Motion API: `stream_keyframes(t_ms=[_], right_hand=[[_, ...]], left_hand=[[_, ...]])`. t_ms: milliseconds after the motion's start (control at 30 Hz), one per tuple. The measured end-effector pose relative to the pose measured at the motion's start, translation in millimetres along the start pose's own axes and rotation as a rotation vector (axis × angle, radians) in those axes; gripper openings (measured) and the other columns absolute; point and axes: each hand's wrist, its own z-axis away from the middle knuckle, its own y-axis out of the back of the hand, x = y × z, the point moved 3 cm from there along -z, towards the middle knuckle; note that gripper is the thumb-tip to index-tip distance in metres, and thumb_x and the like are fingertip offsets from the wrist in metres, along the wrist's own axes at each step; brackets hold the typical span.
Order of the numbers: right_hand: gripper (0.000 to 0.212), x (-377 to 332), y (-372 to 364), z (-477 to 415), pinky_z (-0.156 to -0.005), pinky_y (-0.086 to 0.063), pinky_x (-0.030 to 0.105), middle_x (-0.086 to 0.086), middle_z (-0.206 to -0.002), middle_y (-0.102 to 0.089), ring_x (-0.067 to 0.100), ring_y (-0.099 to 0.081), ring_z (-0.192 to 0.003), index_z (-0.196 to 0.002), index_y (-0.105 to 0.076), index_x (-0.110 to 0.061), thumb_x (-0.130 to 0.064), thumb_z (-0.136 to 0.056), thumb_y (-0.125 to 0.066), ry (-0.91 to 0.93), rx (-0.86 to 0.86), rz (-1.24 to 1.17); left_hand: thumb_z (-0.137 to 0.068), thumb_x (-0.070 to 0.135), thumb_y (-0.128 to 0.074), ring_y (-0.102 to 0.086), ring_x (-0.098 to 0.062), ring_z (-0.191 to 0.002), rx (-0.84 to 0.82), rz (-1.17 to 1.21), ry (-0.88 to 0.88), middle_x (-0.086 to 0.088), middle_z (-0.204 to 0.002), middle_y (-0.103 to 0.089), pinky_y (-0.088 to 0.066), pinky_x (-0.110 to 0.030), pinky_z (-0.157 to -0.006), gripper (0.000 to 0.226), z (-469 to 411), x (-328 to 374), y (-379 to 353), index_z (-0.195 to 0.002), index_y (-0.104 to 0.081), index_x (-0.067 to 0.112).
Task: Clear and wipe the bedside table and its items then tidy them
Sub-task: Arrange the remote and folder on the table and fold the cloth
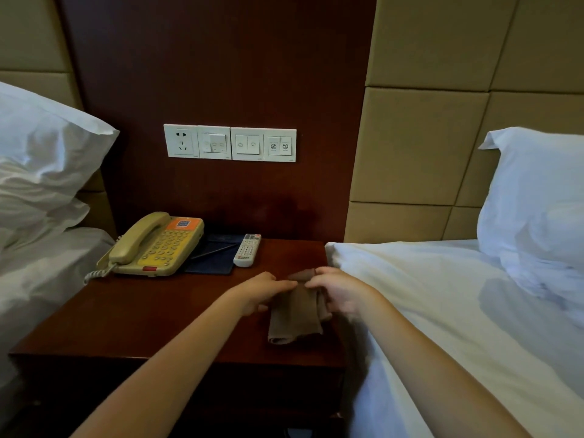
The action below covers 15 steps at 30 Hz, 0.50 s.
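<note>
A folded brown cloth (295,317) lies on the right part of the dark wooden bedside table (151,317). My left hand (260,294) and my right hand (336,290) both pinch the cloth's far edge, lifting it a little off the table. At the back left of the table sits a beige telephone (155,246) with yellow keys. Beside it lies a dark blue folder (215,254) with a pen on it. A white remote control (247,250) rests at the folder's right edge.
White beds flank the table, the left bed (41,273) and the right bed (442,311), each with a pillow. A white switch and socket panel (230,143) is on the dark wall panel above the table.
</note>
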Motion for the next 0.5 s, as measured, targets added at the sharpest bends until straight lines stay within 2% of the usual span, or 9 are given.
stream_keyframes(t_ms=[33,100,167,233,300,333,433,467,500], right_hand=[[0.017,-3,-2,3,-0.067,-0.054,0.031,0.012,-0.100,-0.065,0.022,-0.064,-0.087,-0.104,-0.059,-0.013,-0.003,-0.092,-0.051,0.026,-0.042,-0.081],[0.019,-9,-2,11,-0.062,-0.055,0.029,0.010,-0.092,-0.066,0.022,-0.066,-0.081,-0.103,-0.059,-0.013,-0.001,-0.092,-0.049,0.064,-0.119,-0.191],[0.020,-11,1,17,-0.068,-0.056,0.032,0.010,-0.093,-0.066,0.023,-0.065,-0.083,-0.103,-0.060,-0.013,-0.001,-0.091,-0.049,0.079,-0.165,-0.229],[0.018,-6,6,18,-0.082,-0.054,0.039,0.013,-0.096,-0.066,0.026,-0.065,-0.087,-0.100,-0.061,-0.011,-0.001,-0.091,-0.049,0.042,-0.150,-0.192],[0.012,4,9,20,-0.091,-0.052,0.045,0.016,-0.101,-0.065,0.029,-0.064,-0.093,-0.098,-0.059,-0.009,-0.001,-0.091,-0.052,-0.023,-0.052,-0.011],[0.008,10,10,22,-0.089,-0.053,0.046,0.016,-0.101,-0.064,0.029,-0.065,-0.093,-0.096,-0.057,-0.009,-0.003,-0.092,-0.053,-0.049,0.005,0.111],[0.006,20,10,33,-0.058,-0.057,0.034,0.011,-0.087,-0.062,0.024,-0.064,-0.073,-0.085,-0.057,-0.010,-0.010,-0.091,-0.057,-0.042,0.153,0.504],[0.007,21,11,35,-0.053,-0.056,0.032,0.011,-0.085,-0.062,0.024,-0.063,-0.069,-0.085,-0.058,-0.010,-0.013,-0.090,-0.058,-0.014,0.188,0.666],[0.007,21,11,36,-0.056,-0.057,0.034,0.011,-0.087,-0.062,0.026,-0.064,-0.071,-0.086,-0.059,-0.011,-0.016,-0.090,-0.058,0.016,0.211,0.801]], left_hand=[[-0.081,0.044,-0.065,-0.047,-0.025,-0.122,-0.086,0.121,0.031,-0.008,-0.133,-0.049,-0.039,-0.039,-0.104,0.070,3,-4,-1,-0.138,-0.038,0.012],[-0.080,0.045,-0.065,-0.053,-0.026,-0.114,-0.212,0.309,0.041,-0.011,-0.124,-0.055,-0.045,-0.040,-0.097,0.060,9,-7,-2,-0.128,-0.047,0.014],[-0.080,0.041,-0.067,-0.055,-0.029,-0.113,-0.305,0.467,0.058,-0.015,-0.124,-0.055,-0.048,-0.041,-0.093,0.052,16,-8,-2,-0.123,-0.051,0.016],[-0.078,0.033,-0.071,-0.057,-0.029,-0.112,-0.319,0.479,0.058,-0.015,-0.124,-0.055,-0.051,-0.040,-0.088,0.050,20,-9,-2,-0.120,-0.052,0.014],[-0.079,0.028,-0.071,-0.059,-0.025,-0.107,-0.252,0.281,0.063,-0.011,-0.121,-0.057,-0.055,-0.036,-0.077,0.045,22,-13,-3,-0.118,-0.052,0.013],[-0.082,0.026,-0.069,-0.061,-0.023,-0.103,-0.198,0.110,0.064,-0.009,-0.119,-0.057,-0.056,-0.033,-0.073,0.039,21,-15,-4,-0.115,-0.051,0.013],[-0.088,0.025,-0.063,-0.065,-0.017,-0.086,-0.073,-0.279,0.027,-0.004,-0.107,-0.057,-0.058,-0.024,-0.061,0.023,22,-20,-9,-0.103,-0.048,0.017],[-0.089,0.026,-0.062,-0.064,-0.014,-0.079,-0.049,-0.313,0.007,-0.001,-0.101,-0.054,-0.057,-0.020,-0.055,0.023,20,-21,-11,-0.103,-0.046,0.018],[-0.089,0.029,-0.061,-0.062,-0.013,-0.075,-0.026,-0.318,-0.008,0.001,-0.098,-0.052,-0.055,-0.019,-0.051,0.026,21,-21,-12,-0.105,-0.044,0.018]])
